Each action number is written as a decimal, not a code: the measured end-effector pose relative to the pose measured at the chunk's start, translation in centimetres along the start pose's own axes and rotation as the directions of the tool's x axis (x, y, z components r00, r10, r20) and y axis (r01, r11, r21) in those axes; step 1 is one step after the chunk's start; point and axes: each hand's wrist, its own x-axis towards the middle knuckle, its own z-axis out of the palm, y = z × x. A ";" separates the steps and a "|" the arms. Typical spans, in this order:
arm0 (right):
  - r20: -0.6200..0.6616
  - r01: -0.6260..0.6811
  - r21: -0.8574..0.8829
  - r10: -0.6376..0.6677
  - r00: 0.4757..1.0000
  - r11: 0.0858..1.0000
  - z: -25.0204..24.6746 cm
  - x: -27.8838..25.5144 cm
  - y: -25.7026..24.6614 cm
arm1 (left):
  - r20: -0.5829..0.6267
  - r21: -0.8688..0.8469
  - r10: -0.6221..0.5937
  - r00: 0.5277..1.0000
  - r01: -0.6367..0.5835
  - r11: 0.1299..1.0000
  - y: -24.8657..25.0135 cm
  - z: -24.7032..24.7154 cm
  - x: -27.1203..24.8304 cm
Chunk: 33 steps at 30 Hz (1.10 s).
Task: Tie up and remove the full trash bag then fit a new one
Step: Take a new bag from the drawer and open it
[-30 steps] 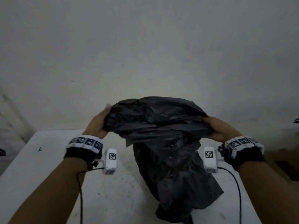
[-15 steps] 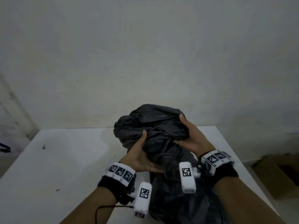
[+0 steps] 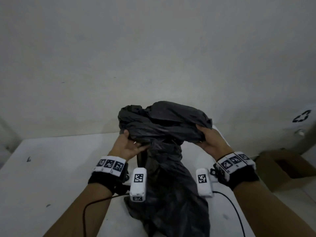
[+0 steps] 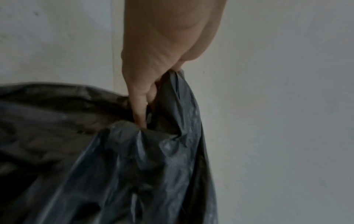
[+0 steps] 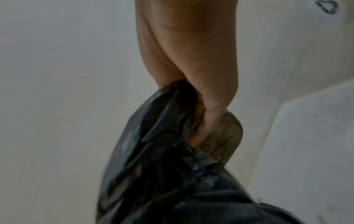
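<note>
A black plastic trash bag (image 3: 164,127) is held up over a white table (image 3: 51,168), its lower part hanging crumpled down to the tabletop. My left hand (image 3: 130,144) grips the bunched left side of the bag's top, and my right hand (image 3: 206,135) grips the right side. In the left wrist view my fingers (image 4: 141,109) are curled into folds of the bag (image 4: 114,166). In the right wrist view my fingers (image 5: 206,124) are curled round gathered plastic (image 5: 162,166). What the bag holds is hidden.
A pale wall rises behind the table. At the right stands a white bin (image 3: 302,124) with a black recycling mark, and below it an open cardboard box (image 3: 287,170) on the floor. Black cables trail from both wrist cameras across the table.
My hands came together at the bag's top half a second ago, then spread apart again, stretching the bunched top sideways. The view has swung right, showing the bin.
</note>
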 end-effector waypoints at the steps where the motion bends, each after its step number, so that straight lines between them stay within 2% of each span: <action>1: 0.013 0.005 0.043 -0.006 1.000 0.999 0.1 0.1 -0.7 | -0.021 0.061 0.033 0.999 -0.032 0.998 0.4 0.2 0.0; 4: 0.026 0.049 0.143 -0.053 0.998 0.989 0.7 0.1 -3.0 | -0.058 0.186 0.128 0.990 -0.116 0.976 1.4 1.7 -0.1; 6: -0.013 0.129 0.142 -0.128 0.992 0.981 0.9 0.0 -4.2 | -0.071 0.224 0.185 0.980 -0.165 0.961 1.6 2.9 0.0; 9: -0.134 0.241 0.011 -0.237 0.962 0.971 -0.3 -0.8 -5.2 | -0.113 0.330 0.271 0.956 -0.222 0.918 1.5 3.9 -0.1; 12: -0.287 0.257 0.031 -0.238 0.928 0.966 -4.7 -0.9 -6.1 | -0.145 0.431 0.336 0.931 -0.246 0.868 1.3 4.0 -0.4; 14: -0.304 0.184 0.135 -0.136 0.943 0.974 -7.7 -0.8 -6.5 | -0.117 0.380 0.246 0.962 -0.186 0.906 0.9 4.7 -1.3; 16: -0.260 0.082 0.206 -0.026 0.965 0.975 -9.7 -1.3 -6.4 | -0.116 0.309 0.141 0.983 -0.099 0.946 0.0 5.9 -2.1; 19: -0.121 -0.071 0.265 0.106 0.987 0.962 -11.2 -2.9 -5.9 | -0.248 0.357 0.172 0.953 -0.075 0.931 -3.5 9.0 -5.0; 20: -0.088 -0.110 0.277 0.139 0.986 0.955 -11.9 -3.6 -5.7 | -0.243 0.403 0.208 0.948 -0.096 0.910 -4.6 10.2 -6.4; 21: -0.072 -0.133 0.289 0.159 0.985 0.948 -12.8 -4.2 -5.7 | -0.218 0.382 0.149 0.965 -0.056 0.923 -6.0 11.6 -7.8; 22: -0.080 -0.135 0.296 0.166 0.983 0.946 -13.7 -4.8 -5.8 | -0.187 0.418 0.179 0.966 -0.087 0.904 -7.1 11.9 -8.5; 24: -0.108 -0.100 0.319 0.141 0.984 0.942 -15.8 -5.9 -6.3 | -0.137 0.378 0.130 0.982 -0.070 0.923 -8.2 12.2 -8.1; 26: -0.096 -0.037 0.352 0.075 0.993 0.935 -17.8 -6.7 -7.4 | -0.070 0.242 0.102 0.992 -0.082 0.967 -9.0 11.9 -6.8; 27: -0.077 0.002 0.364 0.028 0.997 0.932 -18.9 -7.2 -8.0 | -0.025 0.143 0.067 0.997 -0.063 0.988 -10.1 11.9 -6.4; 28: -0.066 0.038 0.372 -0.015 0.998 0.928 -20.0 -7.8 -8.6 | -0.030 0.150 0.049 0.998 -0.044 0.988 -11.4 11.9 -6.3; 29: -0.062 0.064 0.380 -0.044 0.997 0.923 -21.2 -8.6 -9.1 | -0.006 0.131 -0.043 0.999 0.043 0.990 -13.0 12.0 -6.5; 32: -0.080 0.072 0.403 -0.043 0.996 0.912 -25.0 -10.3 -9.5 | 0.090 0.411 -0.230 0.969 0.175 0.895 -20.3 13.8 -8.0; 33: -0.087 0.060 0.410 -0.026 0.996 0.910 -26.4 -10.7 -9.2 | 0.102 0.426 -0.306 0.947 0.236 0.873 -22.6 14.5 -8.7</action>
